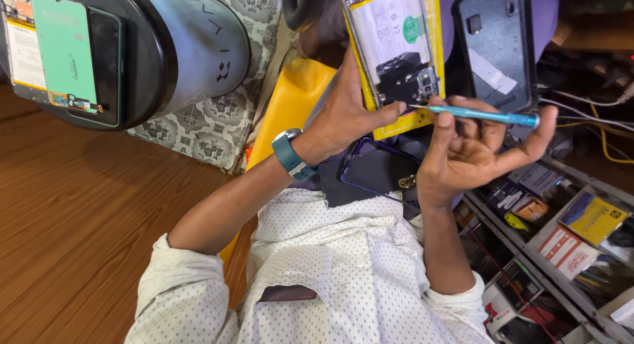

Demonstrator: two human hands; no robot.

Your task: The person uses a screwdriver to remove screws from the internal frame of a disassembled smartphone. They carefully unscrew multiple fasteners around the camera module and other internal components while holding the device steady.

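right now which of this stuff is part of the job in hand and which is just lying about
In use:
opened phone, steadied by left hand
blue screwdriver in right hand

Lying about:
black back cover
dark phone on lap
other opened phone
boxes on shelf

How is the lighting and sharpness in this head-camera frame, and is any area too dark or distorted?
Head view: evenly lit and sharp on the left hand, right hand and blue screwdriver; the top right corner is in deep shadow; the grey cylinder bulges from wide-angle distortion.
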